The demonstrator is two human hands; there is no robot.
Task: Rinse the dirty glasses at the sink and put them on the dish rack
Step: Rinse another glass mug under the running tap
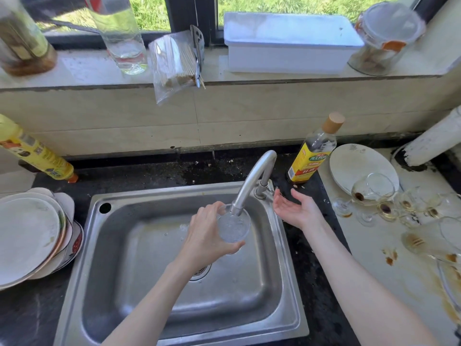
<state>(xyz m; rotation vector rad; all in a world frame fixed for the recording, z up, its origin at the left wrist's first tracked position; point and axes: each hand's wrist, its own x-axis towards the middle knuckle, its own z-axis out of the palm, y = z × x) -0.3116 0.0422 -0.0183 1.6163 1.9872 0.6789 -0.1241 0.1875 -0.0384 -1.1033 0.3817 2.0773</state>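
Filling under the faucet [252,181] spout, a clear glass [233,224] sits over the steel sink [129,245] at centre frame, the left hand [208,233] wrapped around its side. The right hand [295,208] hangs open, palm up, beside the faucet base, touching nothing. Stained dirty glasses [389,202] lie tumbled on the pale bench [374,258] at right; plates [30,233] stack at left.

Right-edge glasses [449,278] cut off, blurred
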